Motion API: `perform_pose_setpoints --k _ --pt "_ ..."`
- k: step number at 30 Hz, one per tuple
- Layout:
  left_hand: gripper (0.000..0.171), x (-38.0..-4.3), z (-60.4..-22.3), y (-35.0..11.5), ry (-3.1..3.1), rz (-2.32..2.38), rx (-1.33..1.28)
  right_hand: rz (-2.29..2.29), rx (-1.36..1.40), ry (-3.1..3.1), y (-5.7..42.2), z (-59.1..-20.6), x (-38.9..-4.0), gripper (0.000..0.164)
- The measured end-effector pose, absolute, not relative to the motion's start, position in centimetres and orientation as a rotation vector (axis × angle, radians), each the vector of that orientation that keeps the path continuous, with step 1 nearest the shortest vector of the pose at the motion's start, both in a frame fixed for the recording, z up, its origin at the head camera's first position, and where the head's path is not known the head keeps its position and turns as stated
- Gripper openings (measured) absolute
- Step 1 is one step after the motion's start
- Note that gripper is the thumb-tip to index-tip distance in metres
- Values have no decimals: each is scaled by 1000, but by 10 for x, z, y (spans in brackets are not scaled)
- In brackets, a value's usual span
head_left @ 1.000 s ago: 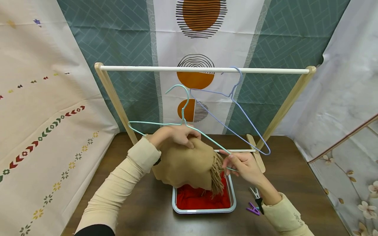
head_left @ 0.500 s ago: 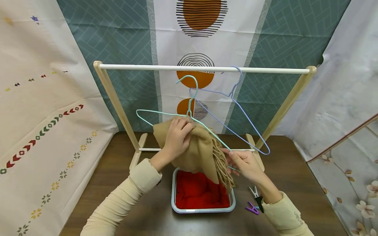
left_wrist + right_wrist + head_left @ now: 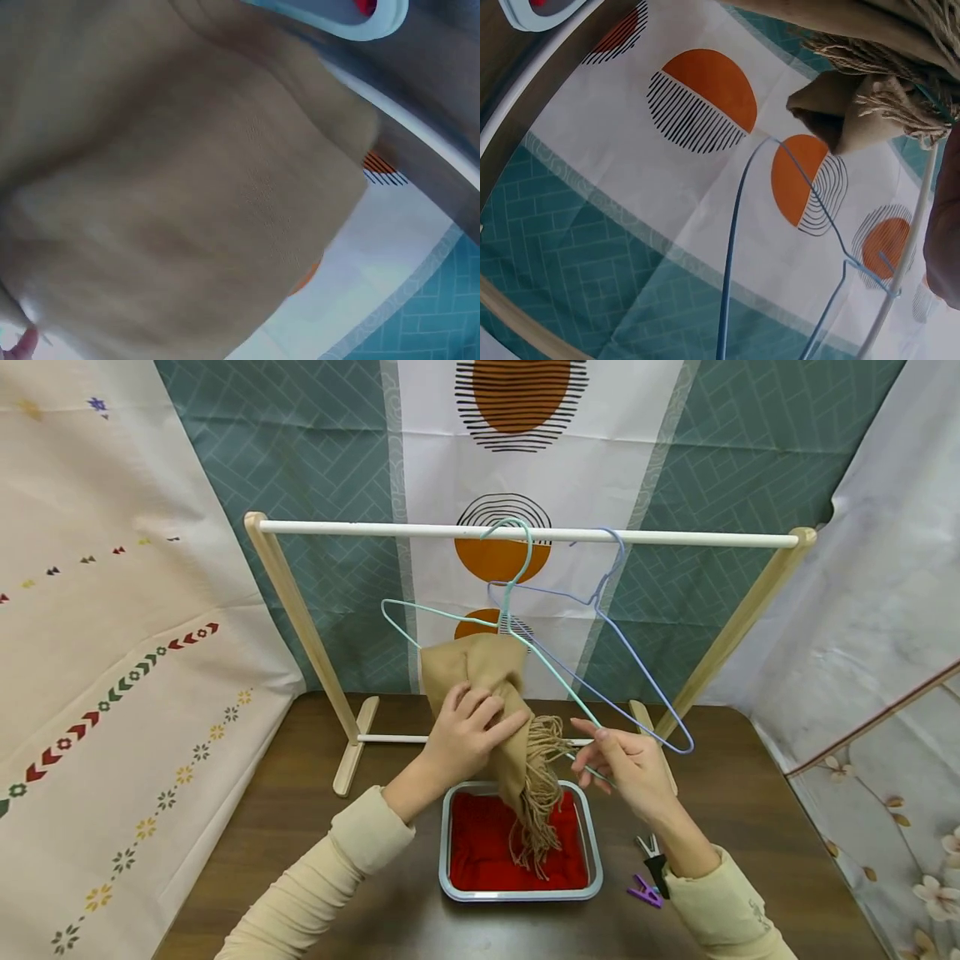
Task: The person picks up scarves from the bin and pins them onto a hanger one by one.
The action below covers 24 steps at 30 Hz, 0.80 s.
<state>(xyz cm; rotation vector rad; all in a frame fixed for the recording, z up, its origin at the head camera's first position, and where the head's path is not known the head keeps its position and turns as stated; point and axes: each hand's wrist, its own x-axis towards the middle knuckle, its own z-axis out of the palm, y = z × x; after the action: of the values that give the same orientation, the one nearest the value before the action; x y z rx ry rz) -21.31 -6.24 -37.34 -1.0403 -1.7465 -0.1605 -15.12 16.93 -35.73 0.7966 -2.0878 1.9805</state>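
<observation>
A tan scarf (image 3: 480,672) with a long fringe (image 3: 542,793) hangs folded over the lower bar of a mint-green hanger (image 3: 558,675). My left hand (image 3: 467,731) grips the front of the scarf, fingers bent over the cloth. The scarf's folds fill most of the left wrist view. At the hanger's right corner, my right hand (image 3: 622,764) pinches the wire between thumb and fingers. The hanger is tilted, and its hook overlaps the white rail (image 3: 360,529) in the head view. Most of the lower bar is hidden by the scarf.
A blue-violet hanger (image 3: 637,652) hangs from the rail of the wooden rack (image 3: 303,618), just right of the mint-green one. Below stands a pale-rimmed tray (image 3: 517,896) with red cloth (image 3: 487,852) inside. Beside it lie a purple clothespin (image 3: 645,892) and a black-handled tool (image 3: 657,870).
The mint-green hanger has risen and moved right with the scarf, its hook reaching rail height. My left hand moved from the hanger's top down onto the scarf's front. My right hand keeps the corner.
</observation>
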Motion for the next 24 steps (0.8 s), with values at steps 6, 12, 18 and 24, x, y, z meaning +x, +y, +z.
perform_pose_setpoints --k 6,12,18,24 --pt "18 -211 -378 -57 -1777 -28 -937 1970 777 -2121 170 -358 -149 32" --pt "13 -214 -374 -58 -1736 -181 -913 1930 780 -2201 169 -358 -148 31" --pt "13 -213 -367 -59 -1781 -525 -839 1915 826 -2275 167 -360 -148 32" --pt "14 -215 -363 -52 -1793 -732 -700 1947 924 -2297 163 -365 -143 32"
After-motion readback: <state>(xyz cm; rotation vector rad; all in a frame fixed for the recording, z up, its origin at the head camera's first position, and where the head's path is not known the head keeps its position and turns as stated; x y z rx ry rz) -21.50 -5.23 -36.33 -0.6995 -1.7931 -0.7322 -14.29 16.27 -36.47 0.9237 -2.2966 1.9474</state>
